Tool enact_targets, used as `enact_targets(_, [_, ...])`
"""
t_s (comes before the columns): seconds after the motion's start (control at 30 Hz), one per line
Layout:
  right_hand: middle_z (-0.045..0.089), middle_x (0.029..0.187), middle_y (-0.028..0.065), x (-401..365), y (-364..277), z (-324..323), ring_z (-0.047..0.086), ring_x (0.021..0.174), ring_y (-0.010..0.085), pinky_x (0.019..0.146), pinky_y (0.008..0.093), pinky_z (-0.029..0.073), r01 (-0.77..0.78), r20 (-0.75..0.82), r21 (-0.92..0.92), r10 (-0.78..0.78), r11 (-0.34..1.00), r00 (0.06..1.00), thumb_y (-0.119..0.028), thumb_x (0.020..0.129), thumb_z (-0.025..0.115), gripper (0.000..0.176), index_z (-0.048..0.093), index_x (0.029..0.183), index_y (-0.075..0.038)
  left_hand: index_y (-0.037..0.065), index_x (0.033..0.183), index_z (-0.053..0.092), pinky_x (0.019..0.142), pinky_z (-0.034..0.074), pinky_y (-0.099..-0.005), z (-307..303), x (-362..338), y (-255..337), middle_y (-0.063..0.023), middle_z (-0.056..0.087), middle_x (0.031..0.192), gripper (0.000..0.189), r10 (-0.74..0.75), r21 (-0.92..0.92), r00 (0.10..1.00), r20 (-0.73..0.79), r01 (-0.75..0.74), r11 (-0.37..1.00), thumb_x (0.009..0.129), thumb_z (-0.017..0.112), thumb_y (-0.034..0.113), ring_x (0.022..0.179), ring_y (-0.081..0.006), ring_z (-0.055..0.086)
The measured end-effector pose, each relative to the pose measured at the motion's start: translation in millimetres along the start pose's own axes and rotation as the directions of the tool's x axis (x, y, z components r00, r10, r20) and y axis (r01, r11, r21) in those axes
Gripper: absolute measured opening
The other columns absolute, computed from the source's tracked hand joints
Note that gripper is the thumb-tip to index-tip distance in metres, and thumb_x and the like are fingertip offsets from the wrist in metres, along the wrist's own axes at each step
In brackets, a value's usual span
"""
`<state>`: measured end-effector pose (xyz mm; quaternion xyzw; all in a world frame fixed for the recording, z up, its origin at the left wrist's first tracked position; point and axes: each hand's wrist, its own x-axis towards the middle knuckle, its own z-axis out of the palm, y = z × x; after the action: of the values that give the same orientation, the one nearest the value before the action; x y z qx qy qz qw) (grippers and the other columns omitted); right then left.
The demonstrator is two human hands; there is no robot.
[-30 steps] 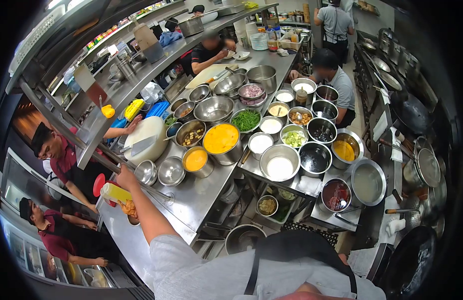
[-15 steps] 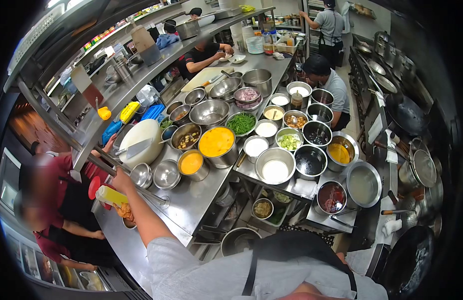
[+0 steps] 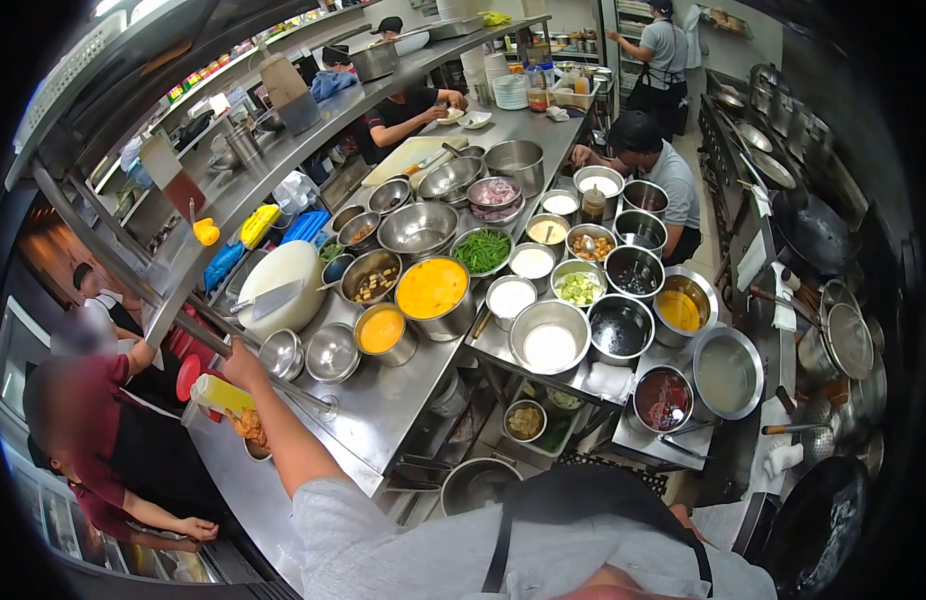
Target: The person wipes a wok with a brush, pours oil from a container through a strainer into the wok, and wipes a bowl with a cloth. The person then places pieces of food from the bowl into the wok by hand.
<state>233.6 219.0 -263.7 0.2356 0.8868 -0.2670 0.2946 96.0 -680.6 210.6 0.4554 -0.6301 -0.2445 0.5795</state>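
My left hand point(image 3: 245, 366) is closed around the slanting metal shelf post point(image 3: 301, 394), with my arm stretched out to the left. Just past it are a clear bottle of yellow liquid point(image 3: 223, 394) and a piece of browned fried food point(image 3: 248, 427) over a small metal bowl. Two steel bowls, one of them point(image 3: 333, 350), sit on the counter nearby, beside a round white cutting board point(image 3: 283, 288) with a cleaver point(image 3: 279, 299) on it. Of my right hand point(image 3: 686, 519), only a sliver shows beside my black apron; its fingers are hidden.
Pots of orange liquid point(image 3: 433, 287), green beans point(image 3: 481, 250) and sauces crowd the steel counter. Woks and strainers point(image 3: 848, 335) line the stove at right. A co-worker in maroon point(image 3: 93, 400) stands at left; another point(image 3: 673, 180) bends over the counter.
The maroon-clad co-workers at left have shifted, and another person shows behind them. The bending co-worker's hand now shows by the pots. My left hand has stayed on the post.
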Motion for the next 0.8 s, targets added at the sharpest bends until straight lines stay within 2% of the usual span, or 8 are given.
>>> enact_targets(0.33, [0.067, 0.086, 0.022, -31.4, -31.1, -33.0, 0.066, 0.078, 0.0285, 0.072, 0.0371, 0.05, 0.064, 0.118, 0.08, -0.073, 0.995, 0.99, -0.034, 0.075, 0.07, 0.038, 0.068, 0.082, 0.003, -0.009, 0.088, 0.067, 0.074, 0.046, -0.043, -0.8, 3.4, -3.3, -0.0241, 0.067, 0.086, 0.048, 0.017, 0.068, 0.999, 0.036, -0.02, 0.997, 0.08, 0.062, 0.038, 0.08, -0.0374, 0.063])
enact_targets(0.43, [0.068, 0.087, 0.0201, -19.5, -24.8, -10.9, 0.065, 0.078, 0.0294, 0.072, 0.0384, 0.05, -0.031, 0.023, -0.151, 0.035, 0.988, 0.999, -0.033, 0.077, 0.068, 0.031, 0.069, 0.081, -0.002, -0.008, 0.086, 0.067, 0.073, 0.046, -0.0425, 3.4, 4.3, -7.9, -0.0217, 0.068, 0.085, 0.043, 0.024, 0.024, 0.999, -0.033, -0.023, 0.999, 0.08, 0.061, 0.035, 0.078, -0.0364, 0.063])
enact_targets(0.53, [0.068, 0.084, 0.0183, 26.0, 29.2, 17.0, 0.065, 0.077, 0.0297, 0.07, 0.0393, 0.05, 0.233, 0.081, -0.201, -0.221, 0.951, 0.972, -0.035, 0.079, 0.064, 0.027, 0.071, 0.081, -0.008, -0.005, 0.082, 0.069, 0.072, 0.048, -0.0393, 14.1, 21.4, -35.0, -0.0165, 0.069, 0.08, 0.038, 0.216, -0.017, 0.975, -0.054, -0.217, 0.976, 0.081, 0.06, 0.031, 0.075, -0.0312, 0.064])
enact_targets(0.6, [0.067, 0.082, 0.0185, 78.2, 98.4, 49.4, 0.065, 0.075, 0.0294, 0.069, 0.039, 0.049, 0.574, 0.044, -0.189, -0.577, 0.797, 0.816, -0.036, 0.08, 0.063, 0.028, 0.071, 0.08, -0.009, -0.012, 0.085, 0.065, 0.069, 0.051, -0.0403, 9.4, 15.6, -22.3, -0.0236, 0.068, 0.086, 0.046, -0.025, -0.169, 0.987, 0.162, 0.052, 0.984, 0.083, 0.063, 0.034, 0.079, -0.0306, 0.067])
enact_targets(0.63, [0.066, 0.078, 0.0183, 78.1, 91.8, 50.0, 0.064, 0.072, 0.029, 0.066, 0.0386, 0.049, 0.317, -0.008, -0.265, -0.331, 0.911, 0.944, -0.036, 0.081, 0.061, 0.03, 0.069, 0.077, -0.008, -0.013, 0.082, 0.065, 0.067, 0.052, -0.04, 15.5, 29.9, -43.8, -0.0216, 0.069, 0.085, 0.053, 0.081, -0.268, 0.98, 0.181, -0.03, 0.963, 0.08, 0.066, 0.04, 0.077, -0.0283, 0.067])
enact_targets(0.7, [0.066, 0.078, 0.0182, 89.9, 68.8, 19.0, 0.064, 0.072, 0.029, 0.066, 0.0386, 0.049, 0.326, 0.025, -0.28, -0.333, 0.903, 0.943, -0.036, 0.081, 0.06, 0.03, 0.069, 0.077, -0.008, -0.008, 0.08, 0.068, 0.069, 0.051, -0.0348, -20.8, -20.7, 40.8, -0.0152, 0.07, 0.078, 0.04, -0.06, -0.034, 0.992, 0.108, 0.064, 0.997, 0.08, 0.062, 0.032, 0.075, -0.0235, 0.067])
enact_targets(0.73, [0.066, 0.078, 0.0181, 93.4, 54.2, 5.1, 0.064, 0.072, 0.029, 0.065, 0.0385, 0.049, 0.362, 0.048, -0.278, -0.363, 0.89, 0.93, -0.036, 0.081, 0.06, 0.03, 0.069, 0.077, -0.008, -0.008, 0.083, 0.068, 0.071, 0.051, -0.0365, -5.7, 2.7, 8.2, -0.0195, 0.07, 0.082, 0.048, -0.032, 0.283, 0.999, 0.029, 0.023, 0.959, 0.079, 0.062, 0.039, 0.08, -0.0291, 0.068])
enact_targets(0.8, [0.066, 0.078, 0.0181, 103.1, 34.4, -18.1, 0.064, 0.072, 0.029, 0.065, 0.0385, 0.049, 0.411, 0.083, -0.293, -0.406, 0.863, 0.91, -0.036, 0.081, 0.06, 0.029, 0.069, 0.077, -0.008, -0.008, 0.088, 0.067, 0.075, 0.05, -0.0374, 8.4, 22.7, -23.8, -0.0205, 0.069, 0.086, 0.052, 0.0, 0.287, 1.0, 0.002, -0.001, 0.958, 0.08, 0.065, 0.044, 0.085, -0.0287, 0.068])
